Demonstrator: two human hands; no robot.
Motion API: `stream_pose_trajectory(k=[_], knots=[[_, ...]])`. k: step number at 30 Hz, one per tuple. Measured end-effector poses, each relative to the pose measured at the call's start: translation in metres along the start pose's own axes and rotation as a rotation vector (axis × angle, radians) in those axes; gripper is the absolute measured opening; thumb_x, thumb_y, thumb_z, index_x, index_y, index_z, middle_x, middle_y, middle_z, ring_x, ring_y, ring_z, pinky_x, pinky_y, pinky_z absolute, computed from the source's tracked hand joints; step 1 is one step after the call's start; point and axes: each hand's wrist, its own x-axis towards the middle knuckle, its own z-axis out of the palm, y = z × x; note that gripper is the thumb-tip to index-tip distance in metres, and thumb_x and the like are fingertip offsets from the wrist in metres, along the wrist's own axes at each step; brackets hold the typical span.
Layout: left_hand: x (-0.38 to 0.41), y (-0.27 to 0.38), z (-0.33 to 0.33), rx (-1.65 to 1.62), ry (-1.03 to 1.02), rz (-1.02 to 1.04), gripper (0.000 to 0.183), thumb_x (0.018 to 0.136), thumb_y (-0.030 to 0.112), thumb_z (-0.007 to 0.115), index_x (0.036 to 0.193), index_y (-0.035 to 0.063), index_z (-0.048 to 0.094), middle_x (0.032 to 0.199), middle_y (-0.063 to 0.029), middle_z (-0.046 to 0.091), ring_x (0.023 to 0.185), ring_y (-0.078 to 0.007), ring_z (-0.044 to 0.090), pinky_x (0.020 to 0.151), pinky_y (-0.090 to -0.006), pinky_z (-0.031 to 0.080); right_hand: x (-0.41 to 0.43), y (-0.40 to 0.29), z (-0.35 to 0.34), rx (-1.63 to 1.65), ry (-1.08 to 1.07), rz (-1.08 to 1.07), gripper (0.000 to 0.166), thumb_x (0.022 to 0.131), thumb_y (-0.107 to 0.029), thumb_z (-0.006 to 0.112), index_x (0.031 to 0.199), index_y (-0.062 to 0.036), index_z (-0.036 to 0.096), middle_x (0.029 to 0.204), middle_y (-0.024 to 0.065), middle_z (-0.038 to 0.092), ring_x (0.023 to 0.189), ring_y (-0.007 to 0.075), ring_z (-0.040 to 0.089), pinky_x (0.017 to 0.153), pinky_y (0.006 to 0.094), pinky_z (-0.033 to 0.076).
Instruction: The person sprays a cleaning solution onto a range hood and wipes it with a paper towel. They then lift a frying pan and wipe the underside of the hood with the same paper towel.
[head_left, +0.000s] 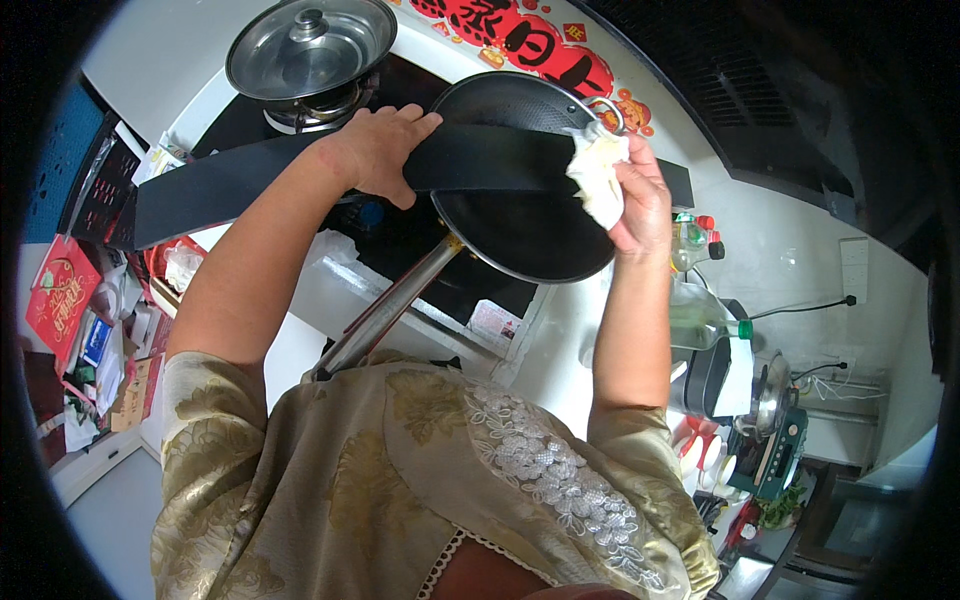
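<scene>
A long black panel (487, 157) spans the view above the stove, in front of a black wok (525, 232). My left hand (382, 154) rests on this panel with its fingers and thumb spread. In my right hand (645, 191) is a crumpled white tissue or cloth (600, 172), touching or very near the panel's right part. Behind the panel the wok's middle is hidden; its long metal handle (397, 304) points towards my body, and a small loop handle (606, 111) shows at the far rim.
A lidded metal pan (311, 52) sits on the left burner. Bottles (701, 319) stand on the right counter, with a green appliance (772, 454) beyond. Papers and boxes (105, 345) crowd the left side. A dark range hood (750, 97) overhangs the upper right.
</scene>
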Motion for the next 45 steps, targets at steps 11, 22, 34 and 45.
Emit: stream_pose_trajectory(k=[11,22,34,45], knots=[[0.006,-0.004,0.008,-0.027,0.056,0.039,0.098,0.051,0.027,0.074,0.135,0.0055,0.029,0.117,-0.0132,0.044,0.108,-0.0329,0.046,0.089,-0.0431,0.039,0.036,-0.022,-0.154,-1.248,0.391,0.133,0.022,0.077,-0.004,0.053,0.097,-0.0044,0.062,0.085,0.0025,0.062,0.073,0.0099,0.055,0.067,0.0223,0.044],[0.006,-0.007,0.014,0.006,0.104,0.033,0.096,0.053,0.026,0.075,0.135,0.0089,0.030,0.118,-0.0118,0.046,0.108,-0.0303,0.048,0.091,-0.0384,0.039,0.079,-0.031,-0.173,-1.409,0.314,0.492,0.032,0.066,-0.021,0.077,0.085,-0.0008,0.061,0.077,0.0069,0.062,0.070,0.0159,0.057,0.066,0.0285,0.046],[0.008,-0.006,0.018,-0.003,0.120,0.031,0.097,0.052,0.022,0.076,0.135,0.0089,0.030,0.118,-0.0108,0.045,0.107,-0.0306,0.048,0.091,-0.0395,0.040,0.100,-0.045,-0.161,-1.726,0.036,0.641,0.047,0.069,-0.038,0.073,0.099,-0.0032,0.065,0.101,0.0114,0.062,0.098,0.0255,0.056,0.087,0.0336,0.041],[0.008,-0.004,0.018,0.044,0.127,0.009,0.094,0.054,0.024,0.077,0.135,0.0122,0.031,0.117,-0.0091,0.048,0.106,-0.0267,0.050,0.091,-0.0350,0.041,0.111,-0.031,-0.117,-1.798,-0.102,0.720,0.049,0.062,-0.031,0.080,0.097,-0.0021,0.062,0.094,0.0107,0.062,0.093,0.0235,0.055,0.085,0.0319,0.040]])
